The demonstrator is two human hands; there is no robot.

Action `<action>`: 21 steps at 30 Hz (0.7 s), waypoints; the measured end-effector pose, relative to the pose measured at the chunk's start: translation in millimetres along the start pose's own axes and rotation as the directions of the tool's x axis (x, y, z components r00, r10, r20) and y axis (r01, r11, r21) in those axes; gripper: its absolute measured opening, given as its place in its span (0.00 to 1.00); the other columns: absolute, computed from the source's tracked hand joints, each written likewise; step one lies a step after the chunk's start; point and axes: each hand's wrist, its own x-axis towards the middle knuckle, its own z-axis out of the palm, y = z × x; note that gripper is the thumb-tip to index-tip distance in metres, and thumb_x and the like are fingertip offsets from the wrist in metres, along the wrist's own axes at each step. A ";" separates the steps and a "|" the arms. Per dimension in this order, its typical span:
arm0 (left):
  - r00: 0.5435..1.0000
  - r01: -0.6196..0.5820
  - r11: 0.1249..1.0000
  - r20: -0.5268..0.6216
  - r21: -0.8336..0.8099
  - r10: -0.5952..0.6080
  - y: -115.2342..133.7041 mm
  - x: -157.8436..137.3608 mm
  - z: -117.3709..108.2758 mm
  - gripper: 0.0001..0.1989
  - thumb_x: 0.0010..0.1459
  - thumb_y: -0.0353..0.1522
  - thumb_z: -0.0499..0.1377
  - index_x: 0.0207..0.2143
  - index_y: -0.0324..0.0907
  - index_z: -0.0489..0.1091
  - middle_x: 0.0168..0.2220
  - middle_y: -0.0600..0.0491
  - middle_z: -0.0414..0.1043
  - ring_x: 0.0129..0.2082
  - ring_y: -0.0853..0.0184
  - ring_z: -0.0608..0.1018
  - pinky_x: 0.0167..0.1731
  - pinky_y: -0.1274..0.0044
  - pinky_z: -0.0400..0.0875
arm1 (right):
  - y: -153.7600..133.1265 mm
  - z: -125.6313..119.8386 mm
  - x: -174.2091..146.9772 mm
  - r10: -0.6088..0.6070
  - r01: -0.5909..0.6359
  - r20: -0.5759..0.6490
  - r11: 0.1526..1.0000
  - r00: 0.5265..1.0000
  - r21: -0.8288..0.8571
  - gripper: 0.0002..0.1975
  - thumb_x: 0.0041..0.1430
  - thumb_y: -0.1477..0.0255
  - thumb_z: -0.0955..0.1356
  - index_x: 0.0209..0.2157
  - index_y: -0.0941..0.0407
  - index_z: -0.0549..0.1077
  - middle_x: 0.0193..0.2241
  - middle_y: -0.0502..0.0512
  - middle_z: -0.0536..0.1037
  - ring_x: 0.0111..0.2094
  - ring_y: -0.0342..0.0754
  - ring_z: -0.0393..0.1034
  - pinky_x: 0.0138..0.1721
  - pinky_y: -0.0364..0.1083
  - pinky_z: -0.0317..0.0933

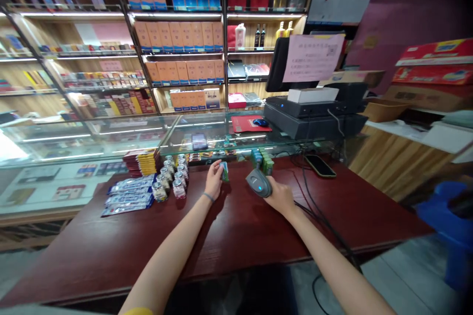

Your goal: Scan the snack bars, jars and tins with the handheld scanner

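My right hand (280, 197) grips a grey barcode scanner (259, 183) with a blue light on its top, its head tilted toward the left. My left hand (214, 179) is closed on a small green and blue packet (224, 171), held a little above the dark red table (221, 236). Behind the scanner stand rows of small green and blue packs (263, 160). Left of my left hand are rows of small jars with silvery lids (179, 188), flat blue and white packets (129, 194) and a stack of dark red and yellow boxes (142, 162).
A phone (320, 166) lies at the table's right, near the scanner's black cable (325, 224). Beyond the table is a glass display counter (177, 133) with a mouse (260, 122) on a red pad and a monitor (277, 66). A blue stool (449, 226) stands at right.
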 end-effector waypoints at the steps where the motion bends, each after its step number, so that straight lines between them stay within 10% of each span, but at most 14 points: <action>1: 0.999 0.032 0.998 -0.003 -0.049 -0.032 9.3 -2.6 -11.1 0.24 0.53 0.40 0.66 0.51 0.45 0.67 0.40 0.53 0.72 0.31 0.72 0.75 0.31 0.79 0.72 | -7.0 4.9 2.3 -0.016 0.016 0.000 1.000 1.000 0.013 0.16 0.50 0.70 0.65 0.43 0.57 0.70 0.24 0.52 0.79 0.26 0.50 0.75 0.26 0.43 0.53; 9: 0.980 0.189 0.973 -0.040 -0.135 -0.196 32.7 -19.8 -70.0 0.22 0.58 0.34 0.62 0.56 0.47 0.68 0.42 0.50 0.74 0.38 0.69 0.77 0.33 0.78 0.74 | -60.6 33.8 8.9 -0.130 0.129 0.002 0.982 0.991 0.136 0.22 0.51 0.70 0.65 0.49 0.59 0.66 0.27 0.54 0.80 0.28 0.50 0.76 0.28 0.43 0.58; 21: 0.984 0.173 0.983 -0.031 -0.053 -0.175 24.4 -15.2 -82.4 0.22 0.61 0.38 0.59 0.58 0.49 0.66 0.47 0.49 0.72 0.39 0.68 0.77 0.34 0.76 0.73 | -80.4 35.6 -10.2 -0.363 0.341 0.143 0.927 0.921 0.154 0.21 0.49 0.73 0.65 0.47 0.60 0.67 0.31 0.55 0.80 0.29 0.47 0.74 0.31 0.44 0.57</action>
